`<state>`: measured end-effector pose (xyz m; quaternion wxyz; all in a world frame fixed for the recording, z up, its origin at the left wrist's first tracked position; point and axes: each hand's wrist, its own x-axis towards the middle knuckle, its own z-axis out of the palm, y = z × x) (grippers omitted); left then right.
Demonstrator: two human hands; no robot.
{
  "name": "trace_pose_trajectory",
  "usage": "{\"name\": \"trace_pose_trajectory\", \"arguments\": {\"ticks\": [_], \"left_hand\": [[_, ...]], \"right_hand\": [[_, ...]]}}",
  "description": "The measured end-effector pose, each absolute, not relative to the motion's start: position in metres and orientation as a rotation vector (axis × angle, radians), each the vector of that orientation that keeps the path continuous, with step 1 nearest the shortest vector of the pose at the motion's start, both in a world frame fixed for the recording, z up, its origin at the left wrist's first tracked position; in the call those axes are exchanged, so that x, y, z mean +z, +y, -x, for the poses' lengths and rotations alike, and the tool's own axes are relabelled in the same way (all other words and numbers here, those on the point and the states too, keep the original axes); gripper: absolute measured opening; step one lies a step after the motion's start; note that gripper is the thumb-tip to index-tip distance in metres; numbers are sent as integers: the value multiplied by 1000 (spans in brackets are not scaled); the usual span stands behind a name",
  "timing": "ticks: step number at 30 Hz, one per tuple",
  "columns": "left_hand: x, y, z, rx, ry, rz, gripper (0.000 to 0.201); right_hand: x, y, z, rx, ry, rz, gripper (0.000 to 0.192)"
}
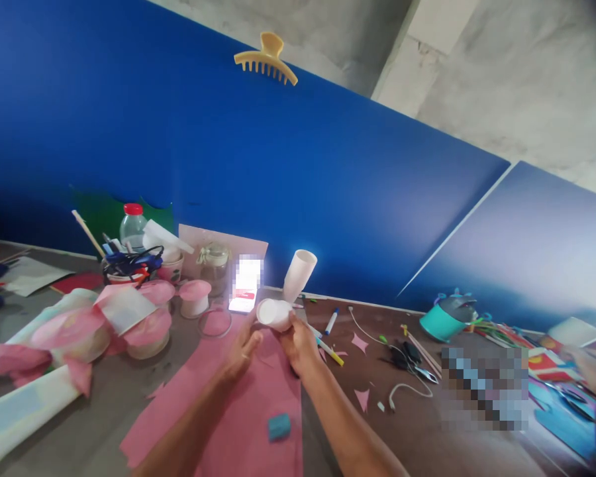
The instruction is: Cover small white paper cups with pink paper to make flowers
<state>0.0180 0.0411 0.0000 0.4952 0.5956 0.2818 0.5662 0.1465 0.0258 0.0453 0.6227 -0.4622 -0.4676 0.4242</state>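
Observation:
My right hand point(298, 343) is closed around a small white cup point(275, 314), which lies on its side with its round end turned toward the left. My left hand point(244, 348) is just to the left of the cup, thumb and fingers apart, and holds nothing that I can see. Beneath both hands spreads a sheet of pink paper point(258, 397), with a small blue block point(279, 427) on it. Just behind the held cup is a taller white cup point(299, 275), and a lit phone point(244, 301) leans nearby.
Pink-covered round containers point(146, 331) crowd the left, beside a pen holder point(126, 268) and a glass jar point(214, 268). Markers point(332, 321), pink scraps point(361, 399) and a white cable point(410, 387) lie on the right, near a teal pot point(442, 321). A blue panel point(278, 165) stands behind.

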Motion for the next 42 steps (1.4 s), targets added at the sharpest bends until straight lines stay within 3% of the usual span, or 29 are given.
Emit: {"name": "trace_pose_trajectory", "arguments": {"ticks": [3,10,12,16,24,29,33,38,42], "left_hand": [[4,38,-23,1386,810,-1542,81],[7,46,-17,1499,1251,-1323,48],[8,46,-16,1515,1318,-1327,46],[7,45,-18,1532,1373,-1391,40],[12,40,-19,1509,1330,-1438,36],[19,32,-21,1466,1269,-1451,28],[16,34,-21,1439,1300,-1501,27],[10,41,-16,1430,1353,-1516,36],[9,38,-14,1403,1341,-1536,42]], "right_hand": [[35,24,-138,1039,-966,1074,37],[25,18,-159,958,-838,1198,22],[33,11,-169,840,-1061,1254,18],[44,-16,-175,930,-1744,1242,14],[15,-25,-175,229,-2077,1584,26],[5,-21,-181,13,-2246,1587,25],[0,-20,-179,-92,-2257,1462,8],[-1,-19,-178,-115,-1994,1299,25],[2,-16,-189,41,-1462,1328,25]]}}
